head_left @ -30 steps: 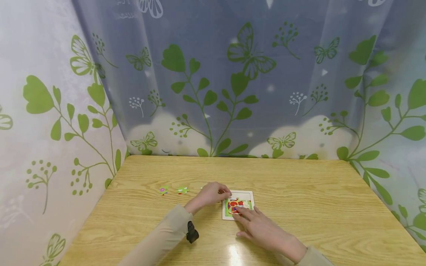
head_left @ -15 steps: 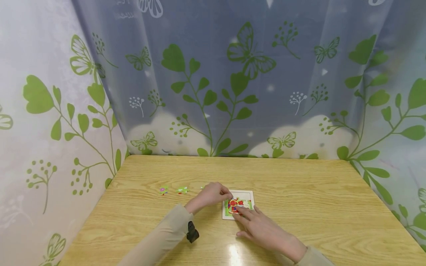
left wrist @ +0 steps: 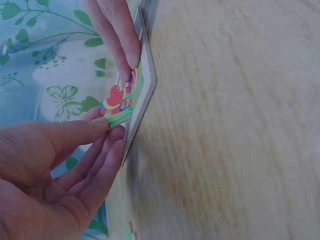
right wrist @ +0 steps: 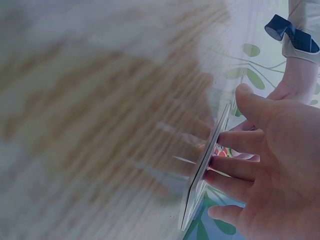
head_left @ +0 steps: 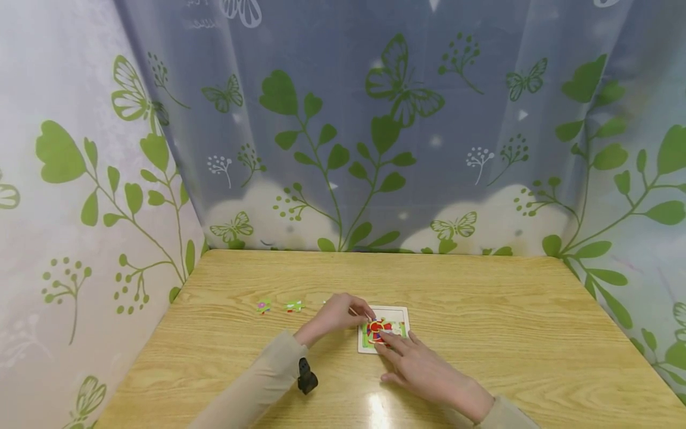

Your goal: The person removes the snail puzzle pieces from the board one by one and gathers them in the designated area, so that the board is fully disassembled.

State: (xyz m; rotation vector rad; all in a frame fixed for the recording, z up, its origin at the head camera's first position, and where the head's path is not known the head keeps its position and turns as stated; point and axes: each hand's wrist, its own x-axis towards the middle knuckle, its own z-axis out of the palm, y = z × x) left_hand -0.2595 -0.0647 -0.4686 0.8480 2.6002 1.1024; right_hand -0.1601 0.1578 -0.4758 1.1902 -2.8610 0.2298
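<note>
With the left hand [head_left: 339,312], brings fingertips [head_left: 372,314] slightly nearer the right hand [head_left: 426,369] over the puzzle board [head_left: 395,313] than a second ago.

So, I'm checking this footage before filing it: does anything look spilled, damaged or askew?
Nothing stands out. The loose puzzle pieces lie on the table away from the partly filled tray, but that seems normal for a puzzle in progress.

head: high, facing forward-down across table [head_left: 498,339] | left wrist, right wrist: close, low, tilted | all share puzzle tray [head_left: 391,314]
</note>
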